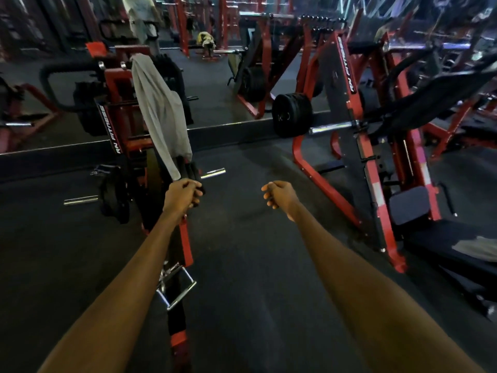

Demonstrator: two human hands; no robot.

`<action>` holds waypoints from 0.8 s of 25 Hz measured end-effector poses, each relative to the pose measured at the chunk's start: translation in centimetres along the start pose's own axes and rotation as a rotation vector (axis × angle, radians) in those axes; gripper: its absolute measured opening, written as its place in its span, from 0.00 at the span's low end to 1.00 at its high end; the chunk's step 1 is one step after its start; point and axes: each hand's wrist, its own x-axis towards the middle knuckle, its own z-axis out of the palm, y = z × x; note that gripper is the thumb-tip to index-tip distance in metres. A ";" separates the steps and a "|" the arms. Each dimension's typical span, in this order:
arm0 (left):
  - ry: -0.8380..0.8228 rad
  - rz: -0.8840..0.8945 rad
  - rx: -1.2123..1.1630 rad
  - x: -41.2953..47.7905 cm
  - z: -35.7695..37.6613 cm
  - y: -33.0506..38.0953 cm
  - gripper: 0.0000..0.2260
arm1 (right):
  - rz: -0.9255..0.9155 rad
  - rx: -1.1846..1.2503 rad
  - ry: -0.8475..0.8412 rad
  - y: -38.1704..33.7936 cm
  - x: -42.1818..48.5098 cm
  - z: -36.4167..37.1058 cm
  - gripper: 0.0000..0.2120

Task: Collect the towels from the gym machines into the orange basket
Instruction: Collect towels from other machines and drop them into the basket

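Left grip (183,193) pinches grey towel (158,103) at its lower edge, it seems; right grip (279,195) clenched empty above open floor (242,246).

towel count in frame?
3. A grey towel draped over the left machine, its lower end gripped by the left hand; a pale towel on the bench pad at lower right; a yellowish cloth, probably a towel, on a far machine. Others may be hidden.
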 end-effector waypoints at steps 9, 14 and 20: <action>0.216 -0.087 0.001 10.3 5.5 4.5 0.09 | -0.113 -0.018 -0.177 -4.3 19.6 -3.9 0.14; 0.366 -0.152 0.009 14.2 10.0 4.5 0.09 | -0.153 -0.069 -0.332 -4.2 29.3 -4.9 0.15; 0.480 -0.198 0.011 18.5 14.9 6.4 0.10 | -0.166 -0.066 -0.405 -6.4 39.9 -5.6 0.16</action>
